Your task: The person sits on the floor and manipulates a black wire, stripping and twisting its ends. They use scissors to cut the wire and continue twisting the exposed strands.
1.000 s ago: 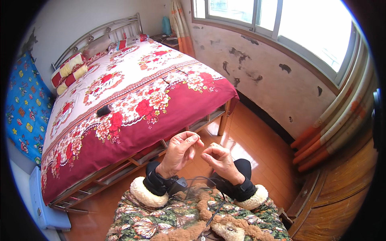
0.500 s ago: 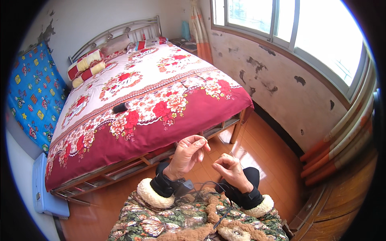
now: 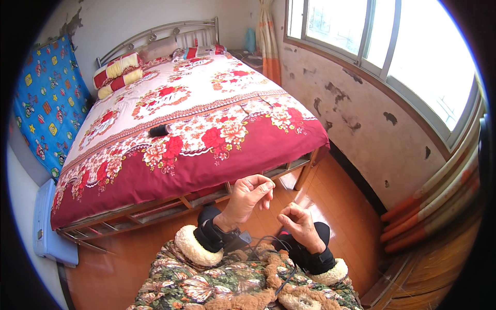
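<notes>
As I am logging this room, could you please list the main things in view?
Bed: one, red, pink and white, centre
Headboard: one, silver, behind bed
Rolls: two, red and cream, by headboard
Pillows: count unclear, multicoloured, by headboard
Cylinder: one, black, on bed
Cloth: one, blue, far left
Box: one, light blue, lower left
Window: one, grey, upper right
Curtains: two, cream and orange, beside window
Nightstand: one, dark, past bed
Object: one, teal, by nightstand
Floor: one, orange, around bed
Cabinet: one, brown, lower right
Cable: count unclear, black, over lap
Coat: one, floral, bottom
Left hand: one, bare, centre
Right hand: one, bare, beside it
</notes>
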